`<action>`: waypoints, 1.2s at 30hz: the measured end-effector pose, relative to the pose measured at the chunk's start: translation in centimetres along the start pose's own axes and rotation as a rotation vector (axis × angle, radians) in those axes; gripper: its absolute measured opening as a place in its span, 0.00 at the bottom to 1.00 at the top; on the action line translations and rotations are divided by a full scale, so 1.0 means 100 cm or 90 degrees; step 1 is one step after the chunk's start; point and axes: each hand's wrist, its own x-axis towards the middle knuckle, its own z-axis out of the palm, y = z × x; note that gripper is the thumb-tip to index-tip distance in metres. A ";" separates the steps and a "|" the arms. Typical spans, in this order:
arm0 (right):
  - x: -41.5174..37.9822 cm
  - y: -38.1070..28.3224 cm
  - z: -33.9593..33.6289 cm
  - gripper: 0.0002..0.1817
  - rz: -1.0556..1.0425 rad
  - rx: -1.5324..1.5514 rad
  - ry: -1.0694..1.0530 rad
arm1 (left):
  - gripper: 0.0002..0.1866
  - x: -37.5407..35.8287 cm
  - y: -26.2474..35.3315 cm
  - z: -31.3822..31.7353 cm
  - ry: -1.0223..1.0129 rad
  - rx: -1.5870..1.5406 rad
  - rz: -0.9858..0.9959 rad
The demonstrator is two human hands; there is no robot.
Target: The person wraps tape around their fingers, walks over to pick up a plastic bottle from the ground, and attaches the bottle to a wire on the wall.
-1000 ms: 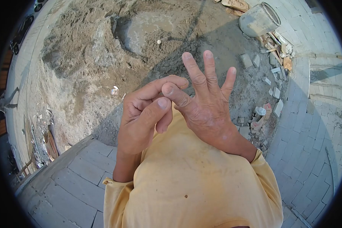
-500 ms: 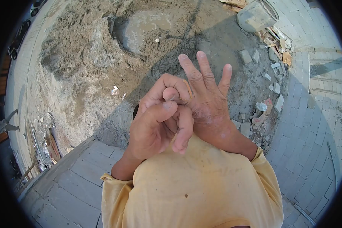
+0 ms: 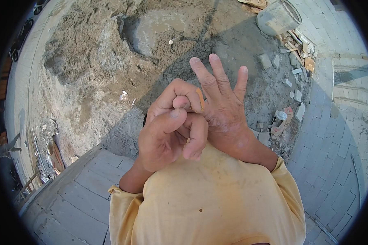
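Observation:
My left hand (image 3: pixel 163 134) is closed in front of my chest, its thumb and bent index finger pinched together. Against it is my right hand (image 3: pixel 225 110), back towards me, three fingers spread upward. Its remaining fingers fold in among those of the left hand, where one fingertip pokes through. A narrow orange strip (image 3: pixel 200 99) shows beside the bent left index finger, between the hands. Whatever else is pinched there is hidden by the fingers. Below the hands is a stained yellow shirt (image 3: pixel 216 196).
Ahead lies a heap of wet sand or mortar (image 3: pixel 86 53) around a watery hollow (image 3: pixel 159 28). A grey bucket (image 3: pixel 276 20) stands at the upper right, above broken bricks (image 3: pixel 300 111) and scraps. Paving (image 3: pixel 327 159) runs along the right; a concrete slab (image 3: pixel 90 179) lies lower left.
Both hands have shifted very slightly left, still joined. More of the orange strip shows beside the left index finger. The background has moved a few pixels.

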 end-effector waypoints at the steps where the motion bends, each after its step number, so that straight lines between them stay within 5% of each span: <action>1: 0.001 0.000 0.000 0.34 -0.009 -0.003 0.006 | 0.13 0.000 0.000 -0.002 -0.014 -0.010 0.009; 18: -0.002 -0.002 -0.007 0.30 -0.029 0.008 -0.024 | 0.06 -0.004 -0.001 0.006 0.060 -0.036 0.005; 36: -0.009 -0.001 -0.001 0.30 -0.040 0.030 0.014 | 0.15 -0.006 -0.009 0.009 0.024 -0.059 0.048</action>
